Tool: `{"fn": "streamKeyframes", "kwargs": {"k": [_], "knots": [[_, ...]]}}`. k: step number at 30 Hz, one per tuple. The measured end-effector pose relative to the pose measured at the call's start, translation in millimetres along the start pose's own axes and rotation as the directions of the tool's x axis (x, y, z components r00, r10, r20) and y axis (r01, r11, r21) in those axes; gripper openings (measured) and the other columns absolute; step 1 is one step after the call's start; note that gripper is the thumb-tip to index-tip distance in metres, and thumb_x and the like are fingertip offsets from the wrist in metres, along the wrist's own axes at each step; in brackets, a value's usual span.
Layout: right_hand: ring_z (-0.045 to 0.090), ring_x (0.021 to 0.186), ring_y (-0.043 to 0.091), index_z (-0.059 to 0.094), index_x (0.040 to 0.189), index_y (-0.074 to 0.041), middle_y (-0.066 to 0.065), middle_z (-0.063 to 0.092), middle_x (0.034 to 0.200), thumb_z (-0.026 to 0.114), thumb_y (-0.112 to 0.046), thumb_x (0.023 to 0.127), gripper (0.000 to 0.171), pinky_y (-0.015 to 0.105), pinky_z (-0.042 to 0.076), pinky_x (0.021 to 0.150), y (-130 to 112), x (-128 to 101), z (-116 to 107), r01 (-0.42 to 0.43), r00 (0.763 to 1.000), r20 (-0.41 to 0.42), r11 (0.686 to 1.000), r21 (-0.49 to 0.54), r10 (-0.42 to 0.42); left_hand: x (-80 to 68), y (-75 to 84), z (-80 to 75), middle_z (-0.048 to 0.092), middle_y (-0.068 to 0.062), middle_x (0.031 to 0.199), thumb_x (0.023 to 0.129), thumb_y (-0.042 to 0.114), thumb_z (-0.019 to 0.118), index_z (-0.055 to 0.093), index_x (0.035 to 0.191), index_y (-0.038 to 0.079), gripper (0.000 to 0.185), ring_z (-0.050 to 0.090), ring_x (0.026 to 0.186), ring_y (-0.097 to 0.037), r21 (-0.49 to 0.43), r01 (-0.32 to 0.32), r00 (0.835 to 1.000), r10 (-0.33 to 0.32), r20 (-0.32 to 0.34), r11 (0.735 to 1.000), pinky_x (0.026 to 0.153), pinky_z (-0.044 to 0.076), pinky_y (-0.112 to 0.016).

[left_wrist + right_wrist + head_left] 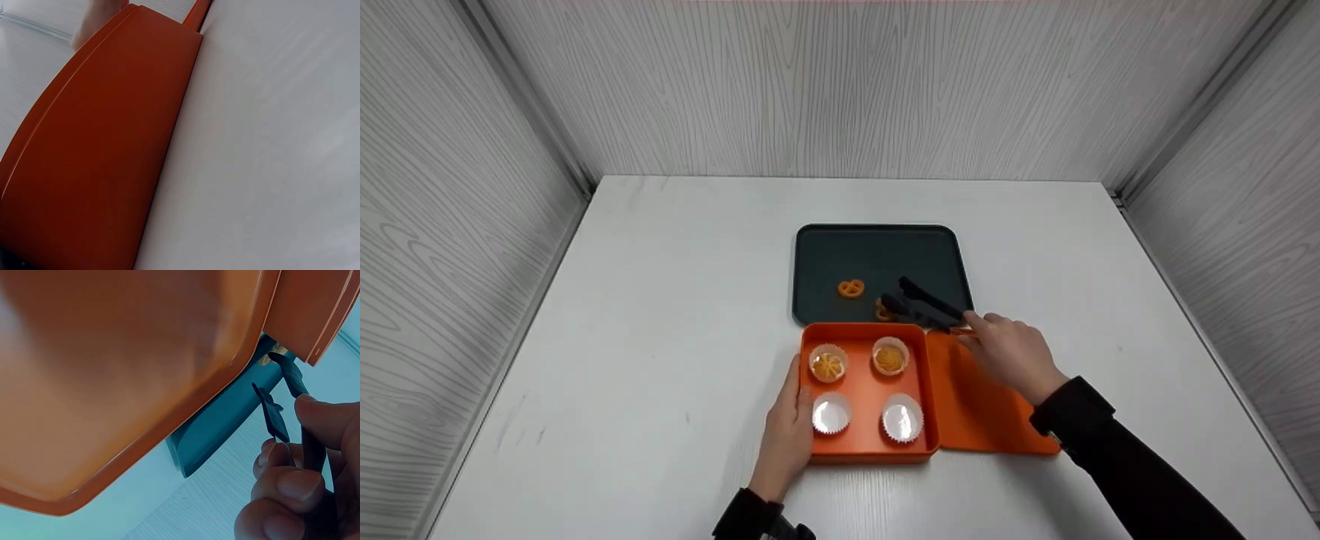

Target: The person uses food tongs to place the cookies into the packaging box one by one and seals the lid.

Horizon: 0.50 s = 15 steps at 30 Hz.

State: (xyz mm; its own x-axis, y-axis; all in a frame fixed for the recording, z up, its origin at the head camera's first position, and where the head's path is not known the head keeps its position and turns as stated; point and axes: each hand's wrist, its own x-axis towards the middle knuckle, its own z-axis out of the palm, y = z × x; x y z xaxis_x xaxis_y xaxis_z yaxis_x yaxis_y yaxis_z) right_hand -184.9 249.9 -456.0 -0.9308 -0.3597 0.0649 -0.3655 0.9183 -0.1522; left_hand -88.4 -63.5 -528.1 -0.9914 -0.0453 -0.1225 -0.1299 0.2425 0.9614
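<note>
Tongs at the pretzel, arms parted, box held

At lower centre of the head frame, the left hand (789, 431) grips the left wall of the orange box (859, 391), fingers along its outside. Right of centre, the right hand (1016, 360) holds black tongs (934, 301), their arms apart, reaching over the dark tray (877, 244). One pretzel (851, 289) lies on the tray near mid-frame; a second pretzel (883, 311) sits beside the lower tong tip.

Step in hand, as judged: picking up the second pretzel. The next move appears to call for squeezing the tongs squarely on it, then a lift clear of the box rim. The two lower cups (831, 413) (902, 418) show no food; the upper two contain yellow pieces (829, 366) (890, 359).

Limits: the tongs partly cover the second pretzel; contact cannot be confirmed. The right wrist frame's left is filled by the orange lid (112, 382). The left wrist frame shows chiefly box wall; a blurred skin patch, upper left, cannot be attributed.
</note>
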Motion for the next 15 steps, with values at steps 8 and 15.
{"fn": "streamKeyframes", "kwargs": {"k": [8,15], "knots": [[0.061,0.066,0.028,0.066,0.129,0.000,0.019,0.071,0.094,0.071,-0.024,0.098,0.039,0.044,0.061,0.066,4.1,5.5,-1.6,-0.050,0.999,0.007,0.999,-0.020,0.050,0.0,0.4,-0.3,0.024,-0.007,0.169,0.112,0.023,0.038,0.019,0.165,0.012,0.058,0.024,0.155,-0.025,0.002,-0.002,1.000,0.002,0.005,1.000,0.125,0.021,-0.051],[0.059,0.062,0.030,0.066,0.125,0.001,0.019,0.067,0.085,0.070,-0.024,0.099,0.037,0.046,0.059,0.061,14.4,7.9,-0.5,-0.052,0.998,-0.045,0.997,-0.049,0.050,0.3,-0.4,-0.2,0.024,-0.007,0.169,0.112,0.024,0.038,0.018,0.165,0.013,0.058,0.024,0.155,-0.025,0.005,0.003,1.000,-0.003,0.007,1.000,0.125,0.021,-0.051]]}}
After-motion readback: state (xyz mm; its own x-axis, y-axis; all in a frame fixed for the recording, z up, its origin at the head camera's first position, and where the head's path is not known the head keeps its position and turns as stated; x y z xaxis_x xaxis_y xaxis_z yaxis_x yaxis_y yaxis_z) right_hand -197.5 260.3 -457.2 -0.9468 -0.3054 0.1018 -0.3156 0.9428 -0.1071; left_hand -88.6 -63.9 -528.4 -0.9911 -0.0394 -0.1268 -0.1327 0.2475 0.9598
